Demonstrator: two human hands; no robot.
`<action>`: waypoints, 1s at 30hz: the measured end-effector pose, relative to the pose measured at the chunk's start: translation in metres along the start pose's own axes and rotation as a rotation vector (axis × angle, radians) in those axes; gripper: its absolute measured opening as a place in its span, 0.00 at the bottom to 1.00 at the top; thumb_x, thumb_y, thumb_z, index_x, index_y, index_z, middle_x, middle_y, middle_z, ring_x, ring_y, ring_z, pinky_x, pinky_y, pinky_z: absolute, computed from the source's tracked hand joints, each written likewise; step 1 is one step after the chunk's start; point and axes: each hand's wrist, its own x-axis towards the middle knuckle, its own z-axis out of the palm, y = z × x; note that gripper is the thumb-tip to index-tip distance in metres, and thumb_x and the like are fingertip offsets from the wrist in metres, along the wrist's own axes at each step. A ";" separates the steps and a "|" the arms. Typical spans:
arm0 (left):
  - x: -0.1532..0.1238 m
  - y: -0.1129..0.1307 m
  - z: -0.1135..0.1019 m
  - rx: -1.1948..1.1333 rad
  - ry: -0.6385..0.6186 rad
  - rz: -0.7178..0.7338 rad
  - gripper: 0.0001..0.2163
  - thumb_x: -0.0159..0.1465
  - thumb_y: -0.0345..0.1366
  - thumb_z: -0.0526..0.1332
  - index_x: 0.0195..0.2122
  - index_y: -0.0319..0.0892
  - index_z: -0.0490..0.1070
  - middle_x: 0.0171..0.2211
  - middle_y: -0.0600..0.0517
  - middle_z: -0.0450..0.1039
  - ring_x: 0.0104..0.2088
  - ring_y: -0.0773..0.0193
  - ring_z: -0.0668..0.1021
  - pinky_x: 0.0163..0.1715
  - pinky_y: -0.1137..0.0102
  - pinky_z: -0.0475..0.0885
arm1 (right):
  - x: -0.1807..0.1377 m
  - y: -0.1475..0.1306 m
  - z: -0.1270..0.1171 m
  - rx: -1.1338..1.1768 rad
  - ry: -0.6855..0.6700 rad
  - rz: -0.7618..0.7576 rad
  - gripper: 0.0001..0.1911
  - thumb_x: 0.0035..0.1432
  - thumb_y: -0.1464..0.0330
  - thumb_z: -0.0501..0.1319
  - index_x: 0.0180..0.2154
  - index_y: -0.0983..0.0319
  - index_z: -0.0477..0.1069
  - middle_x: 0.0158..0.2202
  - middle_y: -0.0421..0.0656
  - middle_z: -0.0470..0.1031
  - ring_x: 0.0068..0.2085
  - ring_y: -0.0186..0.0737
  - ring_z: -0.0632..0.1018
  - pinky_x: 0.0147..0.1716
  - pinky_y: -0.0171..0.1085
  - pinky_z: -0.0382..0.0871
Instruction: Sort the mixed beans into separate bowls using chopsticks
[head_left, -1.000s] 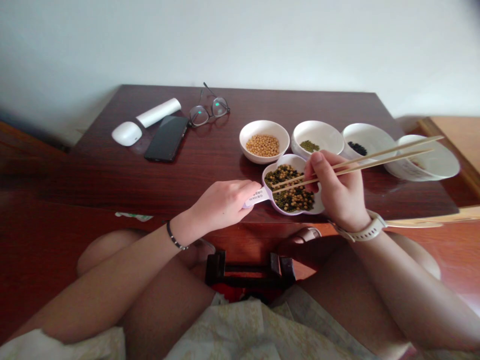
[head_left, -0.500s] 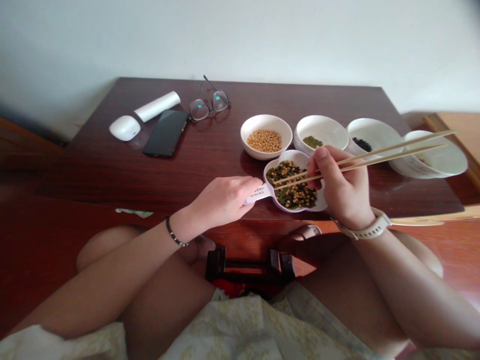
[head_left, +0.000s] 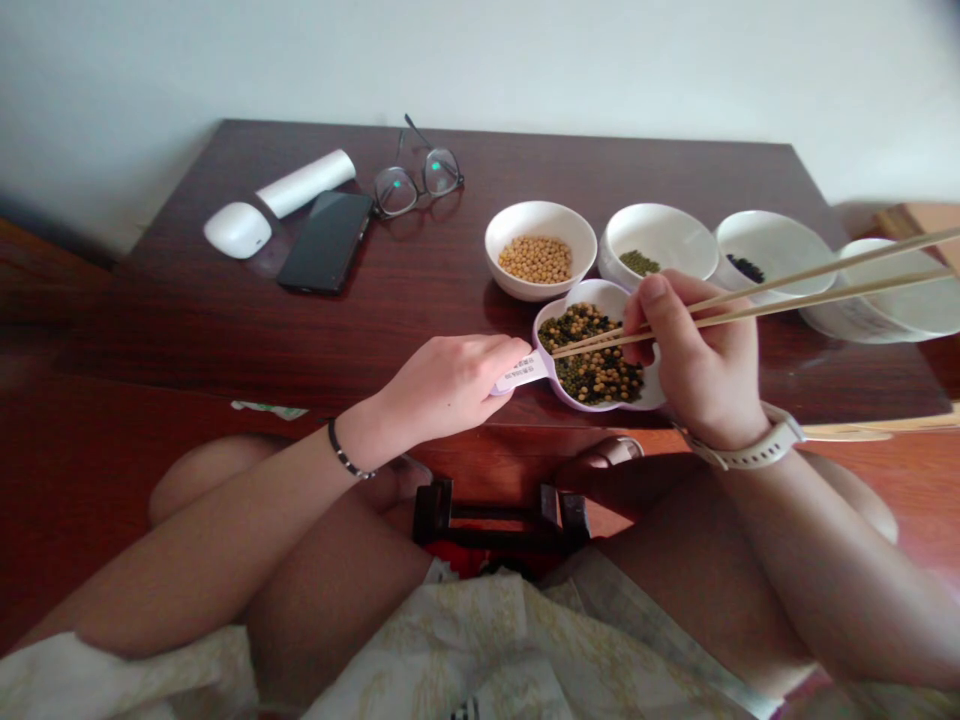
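My left hand [head_left: 465, 385] is closed round the labelled handle of a white bowl with a purple rim [head_left: 541, 375], at the table's front edge. Mixed beans [head_left: 589, 370], yellow, green and dark, lie in that bowl. A pair of wooden chopsticks [head_left: 795, 292] is gripped in my right hand [head_left: 701, 365], which hovers over the bowl's right side and hides part of it. The chopstick tips are close together among the beans near the handle; whether a bean is between them I cannot tell.
Behind stand white bowls: one of yellow soybeans [head_left: 536, 260], one of green beans [head_left: 639, 262], one of black beans [head_left: 746, 268], and a far-right bowl [head_left: 892, 300] partly behind the chopsticks. Glasses [head_left: 420, 185], a black phone [head_left: 326, 243] and a white handheld device [head_left: 238, 230] lie left.
The chopstick tips have drawn closer together, still near the handle side of the bowl. The view has shifted slightly, so the table sits higher. Both hands keep their grips.
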 end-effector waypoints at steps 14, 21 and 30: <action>-0.001 -0.002 0.002 0.009 -0.003 -0.010 0.11 0.73 0.32 0.63 0.55 0.42 0.73 0.48 0.49 0.83 0.46 0.59 0.85 0.41 0.68 0.77 | 0.000 -0.002 0.000 0.000 -0.020 -0.005 0.27 0.75 0.49 0.61 0.27 0.59 0.72 0.21 0.41 0.69 0.24 0.36 0.69 0.25 0.42 0.58; -0.001 -0.001 0.001 0.002 0.005 -0.001 0.10 0.72 0.31 0.63 0.54 0.42 0.73 0.47 0.50 0.83 0.45 0.60 0.85 0.41 0.68 0.77 | 0.000 0.001 -0.001 0.036 -0.028 0.036 0.28 0.73 0.45 0.61 0.28 0.59 0.72 0.22 0.42 0.69 0.24 0.35 0.69 0.24 0.41 0.57; -0.002 -0.002 0.002 0.010 0.002 -0.009 0.11 0.72 0.32 0.63 0.55 0.42 0.73 0.48 0.50 0.83 0.46 0.59 0.85 0.42 0.68 0.77 | -0.001 0.003 -0.001 0.032 -0.031 0.044 0.29 0.74 0.45 0.59 0.28 0.59 0.71 0.22 0.41 0.68 0.24 0.35 0.67 0.26 0.40 0.58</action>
